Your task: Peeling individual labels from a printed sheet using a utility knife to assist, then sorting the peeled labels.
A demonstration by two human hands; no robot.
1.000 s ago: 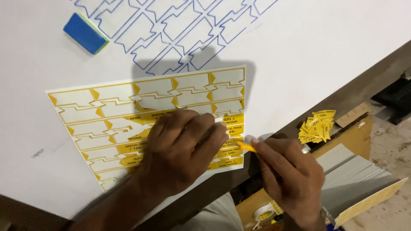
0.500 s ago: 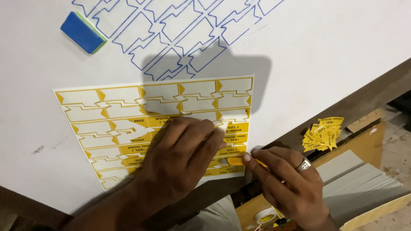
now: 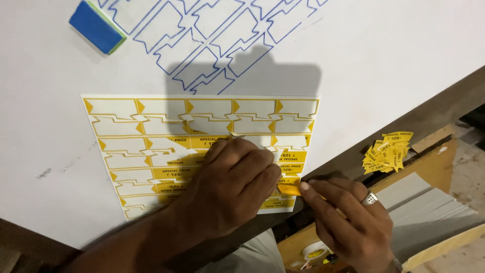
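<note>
— What is the person doing at the white bench (image 3: 404, 60)?

— The left hand (image 3: 235, 184) lies flat on a yellow sticker sheet (image 3: 151, 146), fingers spread a little and pressing it down. It holds nothing.

— And the other one?

— The right hand (image 3: 351, 222) is at the sheet's lower right corner. Its fingertips are pinched on a small yellow sticker (image 3: 289, 189), right beside the left hand's fingertips. There is a silver ring (image 3: 370, 198) on one finger.

— Where is the sheet?

— It lies flat on the bench, near the front edge. Many of its shapes are already white and bare. The yellow ones are mostly low down, under and around the left hand.

— Anything else around?

— A blue block (image 3: 96, 26) sits at the top left of the bench, well apart from the hands. A sheet with blue outlines (image 3: 222, 35) lies above the yellow one. Off the bench, to the right, a little pile of yellow stickers (image 3: 386, 151) rests on a brown box (image 3: 434, 167).
</note>
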